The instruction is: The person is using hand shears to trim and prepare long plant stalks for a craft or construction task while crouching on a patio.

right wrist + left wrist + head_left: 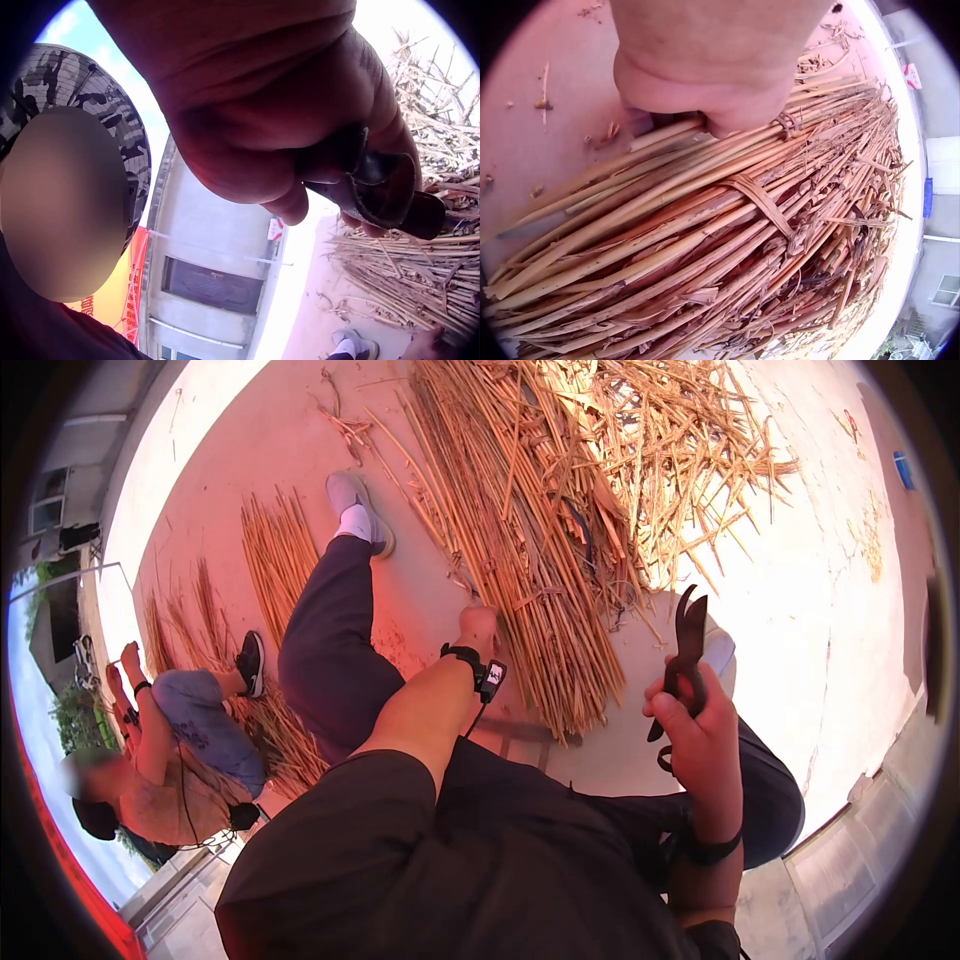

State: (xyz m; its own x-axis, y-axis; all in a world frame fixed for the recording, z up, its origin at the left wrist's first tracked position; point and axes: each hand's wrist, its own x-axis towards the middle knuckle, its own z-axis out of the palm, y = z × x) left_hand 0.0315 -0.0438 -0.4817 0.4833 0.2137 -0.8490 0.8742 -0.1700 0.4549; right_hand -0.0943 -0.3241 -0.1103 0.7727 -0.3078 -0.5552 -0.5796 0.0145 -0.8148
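Observation:
The left hand [478, 628] is at the near-left edge of a large bundle of dry stalks [530, 590]. In the left wrist view that hand [705, 90] has its fingers curled round a stalk [667, 135] at the bundle's side, fingertips partly hidden. A flat strip [761, 201] lies across the stalks [697, 217]. Held up right of the bundle, the right hand [705, 740] grips dark metal shears [688, 645], blades pointing up and away. The right wrist view shows this hand [285, 112] wrapped round the shears [382, 195].
Loose stalks and husks [690, 450] lie beyond the bundle. Smaller bundles [280, 550] lie on the concrete floor [400, 610] at left, where another person [180, 790] sits. The wearer's shoe [350, 495] stands left of the big bundle.

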